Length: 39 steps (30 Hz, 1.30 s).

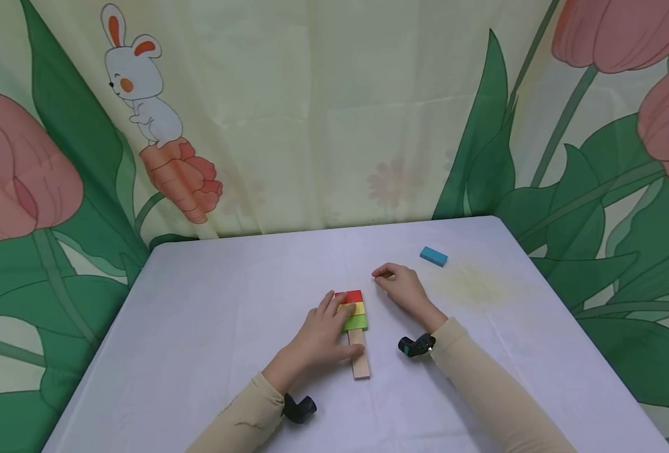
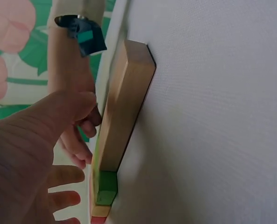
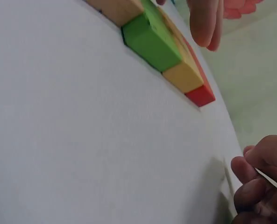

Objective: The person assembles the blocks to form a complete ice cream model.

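Several wooden blocks lie flat in a line on the table. A red block (image 1: 350,296) is farthest, then a yellow block (image 1: 359,308), a green block (image 1: 356,322) and a long bare-wood block (image 1: 359,355) pointing toward me. My left hand (image 1: 323,333) is spread over their left side, fingers extended and covering part of the red and yellow blocks. In the left wrist view its thumb is beside the wood block; contact is unclear. To the right of the blocks, my right hand (image 1: 403,289) has loosely bent fingers (image 3: 250,196) with nothing visible in them.
A blue block (image 1: 433,256) lies alone beyond my right hand. White cloth covers the table (image 1: 227,314), and a curtain printed with tulips and a rabbit (image 1: 142,88) hangs behind it. Each wrist wears a small black camera (image 1: 416,345).
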Motion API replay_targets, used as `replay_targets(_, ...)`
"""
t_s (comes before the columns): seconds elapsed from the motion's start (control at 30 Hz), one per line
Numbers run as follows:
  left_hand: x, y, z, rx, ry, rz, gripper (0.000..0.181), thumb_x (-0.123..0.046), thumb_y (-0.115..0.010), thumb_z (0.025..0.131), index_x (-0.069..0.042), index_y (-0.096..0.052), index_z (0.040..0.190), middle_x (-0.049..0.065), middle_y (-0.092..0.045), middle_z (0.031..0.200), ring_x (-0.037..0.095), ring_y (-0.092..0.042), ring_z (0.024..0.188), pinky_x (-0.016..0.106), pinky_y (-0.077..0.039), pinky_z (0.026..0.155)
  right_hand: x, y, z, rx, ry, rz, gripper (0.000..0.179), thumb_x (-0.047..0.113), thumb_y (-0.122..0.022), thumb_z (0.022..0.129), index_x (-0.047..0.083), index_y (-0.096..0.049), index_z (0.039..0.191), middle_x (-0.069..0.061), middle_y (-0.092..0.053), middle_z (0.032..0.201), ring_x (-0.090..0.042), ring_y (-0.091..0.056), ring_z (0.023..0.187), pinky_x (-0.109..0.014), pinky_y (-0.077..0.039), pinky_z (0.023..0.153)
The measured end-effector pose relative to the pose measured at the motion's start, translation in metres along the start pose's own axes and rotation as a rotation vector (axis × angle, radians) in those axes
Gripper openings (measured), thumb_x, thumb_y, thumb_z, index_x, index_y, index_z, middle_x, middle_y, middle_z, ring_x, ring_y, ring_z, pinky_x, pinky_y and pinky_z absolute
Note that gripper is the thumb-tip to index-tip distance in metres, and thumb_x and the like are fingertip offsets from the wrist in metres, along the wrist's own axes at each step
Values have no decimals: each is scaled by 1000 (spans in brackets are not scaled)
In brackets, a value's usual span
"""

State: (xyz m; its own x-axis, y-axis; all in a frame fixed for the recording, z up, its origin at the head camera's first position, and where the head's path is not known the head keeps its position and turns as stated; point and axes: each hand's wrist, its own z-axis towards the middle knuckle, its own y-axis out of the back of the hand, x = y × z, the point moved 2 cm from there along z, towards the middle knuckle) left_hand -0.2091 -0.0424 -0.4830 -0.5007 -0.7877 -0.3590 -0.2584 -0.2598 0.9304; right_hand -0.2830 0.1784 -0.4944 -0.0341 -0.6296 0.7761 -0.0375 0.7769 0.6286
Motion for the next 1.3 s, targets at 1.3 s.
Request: replay_targets(1.3, -11, 6, -2, 98, 0, 147, 89, -63, -74, 85, -17, -46, 156, 7, -38, 164, 35, -28, 155, 57, -44, 109, -61, 89, 15, -346, -232, -195, 42, 19, -51, 102, 3, -58, 140, -25, -55, 137, -43, -55, 123, -58, -46, 105)
